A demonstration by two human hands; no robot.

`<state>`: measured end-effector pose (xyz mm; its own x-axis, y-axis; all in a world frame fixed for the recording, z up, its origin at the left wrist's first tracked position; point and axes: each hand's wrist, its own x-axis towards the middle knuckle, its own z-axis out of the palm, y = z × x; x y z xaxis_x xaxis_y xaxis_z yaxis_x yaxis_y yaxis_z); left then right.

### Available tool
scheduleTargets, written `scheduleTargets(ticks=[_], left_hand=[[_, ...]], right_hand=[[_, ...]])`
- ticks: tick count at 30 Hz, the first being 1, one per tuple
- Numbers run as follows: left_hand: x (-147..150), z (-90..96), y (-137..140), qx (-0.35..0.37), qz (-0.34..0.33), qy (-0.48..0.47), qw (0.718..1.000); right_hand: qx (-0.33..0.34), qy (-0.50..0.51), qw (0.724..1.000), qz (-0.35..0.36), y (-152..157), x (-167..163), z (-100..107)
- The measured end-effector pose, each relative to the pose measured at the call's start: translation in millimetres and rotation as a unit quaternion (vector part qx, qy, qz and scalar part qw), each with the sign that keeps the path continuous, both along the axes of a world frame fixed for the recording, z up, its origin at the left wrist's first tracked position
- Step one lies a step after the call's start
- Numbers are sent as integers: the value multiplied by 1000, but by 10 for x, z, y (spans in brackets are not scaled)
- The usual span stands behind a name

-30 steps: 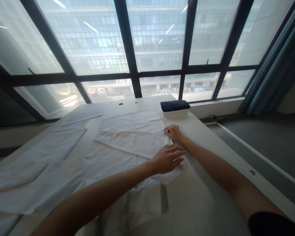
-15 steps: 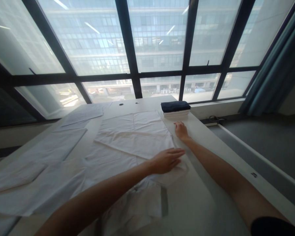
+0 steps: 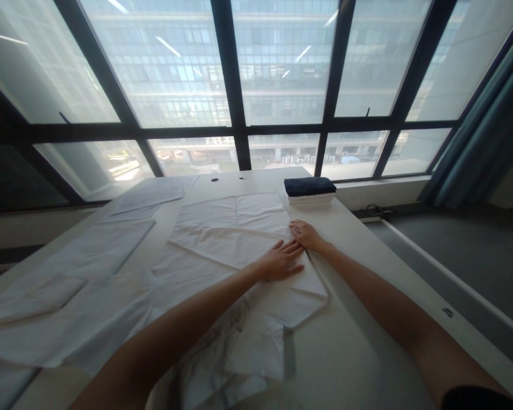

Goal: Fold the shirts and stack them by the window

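Observation:
A white shirt-like garment lies spread on the white table, with one part folded slantwise across it. My left hand rests flat on its right side, fingers spread and pressing the cloth. Just beyond, my right hand has its fingers curled over the garment's right edge and seems to pinch the fabric there. The two hands almost touch. Nearer to me, a crumpled white part of cloth hangs loosely together, partly hidden behind my left forearm.
A folded dark blue cloth sits on folded white cloths at the far right of the table. More white garments lie along the left side. Tall windows stand behind, and a blue curtain hangs at right.
My right hand has come left and nearer, from the bare table onto the garment's edge. My left hand has shifted slightly left, and the cloth below it lies flatter.

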<state>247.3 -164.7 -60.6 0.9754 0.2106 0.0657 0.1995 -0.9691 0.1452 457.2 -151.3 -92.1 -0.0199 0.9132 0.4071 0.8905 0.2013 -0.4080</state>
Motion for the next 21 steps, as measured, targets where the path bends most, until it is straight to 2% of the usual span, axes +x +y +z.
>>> scheduleTargets(ticks=[3,6,13,17,21], left_hand=[[-62,66,21,-29,-29,9,999],[-137,153,-69,-54,-65,27,996],[-250,244,-605,-98,-193,48,975],[-275,273,-751,-110,-210,47,970],[-265,301,-731,-123,-209,49,969]], right_hand=[[-12,-24,1000,-17,-6,98,13],[-26,-72,996,-38,-22,126,26],[-28,-91,994,-49,-48,82,54],[-28,-94,994,-46,-59,74,76],[-30,-97,994,-47,-55,73,73]])
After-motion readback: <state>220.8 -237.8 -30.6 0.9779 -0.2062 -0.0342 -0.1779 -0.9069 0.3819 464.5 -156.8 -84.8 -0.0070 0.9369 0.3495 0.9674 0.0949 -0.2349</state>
